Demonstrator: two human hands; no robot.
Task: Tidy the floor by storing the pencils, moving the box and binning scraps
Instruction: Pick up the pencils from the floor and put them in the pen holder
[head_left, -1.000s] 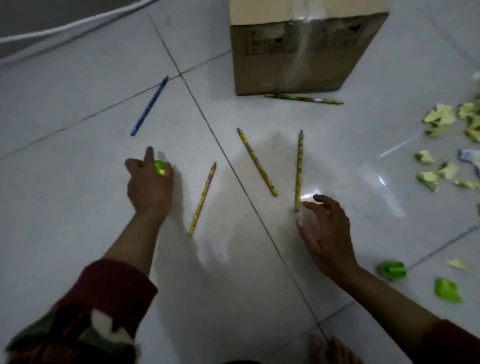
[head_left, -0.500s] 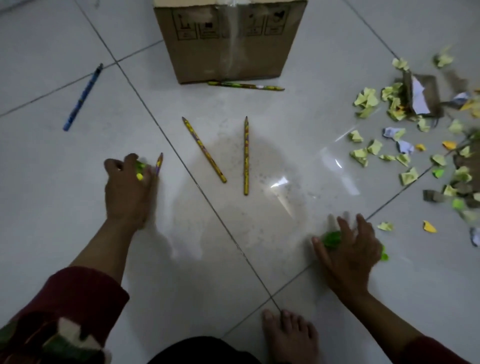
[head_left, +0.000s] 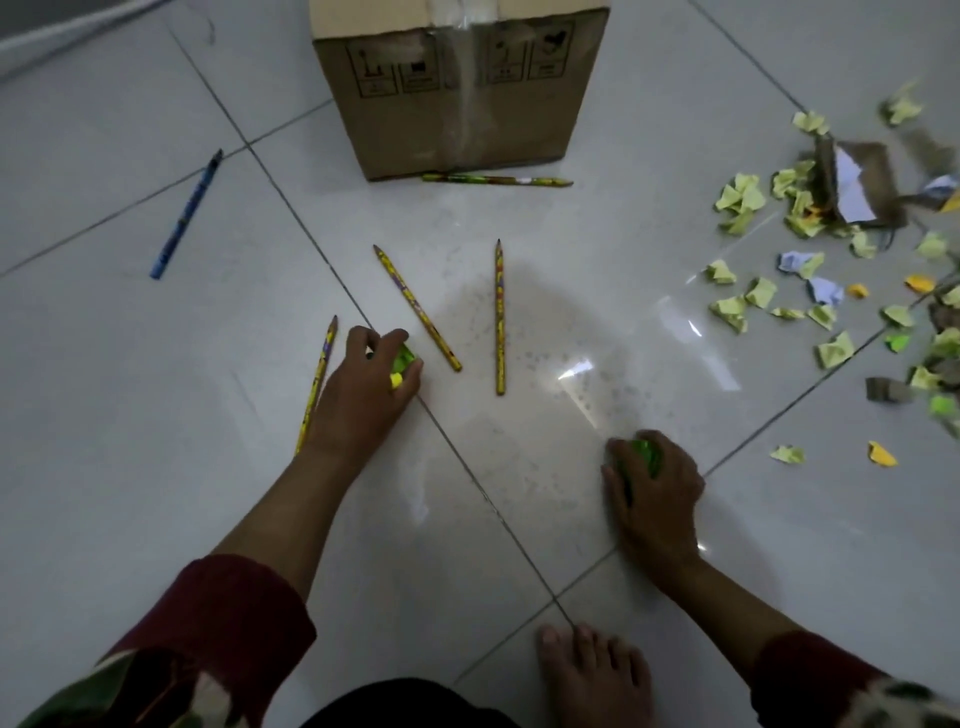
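My left hand (head_left: 366, 389) rests on the tiled floor, closed around green and yellow paper scraps (head_left: 402, 361). It lies between a yellow pencil (head_left: 318, 382) on its left and another yellow pencil (head_left: 417, 307) on its right. A third yellow pencil (head_left: 500, 317) lies further right. My right hand (head_left: 654, 491) is closed over a green paper scrap (head_left: 647, 454) on the floor. A blue pencil (head_left: 186, 214) lies far left. A cardboard box (head_left: 457, 88) stands at the top, with a green-yellow pencil (head_left: 496, 180) against its base.
Several crumpled yellow, green and white paper scraps (head_left: 737, 195) and torn cardboard pieces (head_left: 857, 187) are scattered at the right. Two loose scraps (head_left: 787, 453) lie right of my right hand. My bare foot (head_left: 592, 675) sits at the bottom.
My left hand slid right across the leftmost yellow pencil, still holding its scraps. My right hand moved from near the pencils to the green scrap and closed on it. The view shifted.
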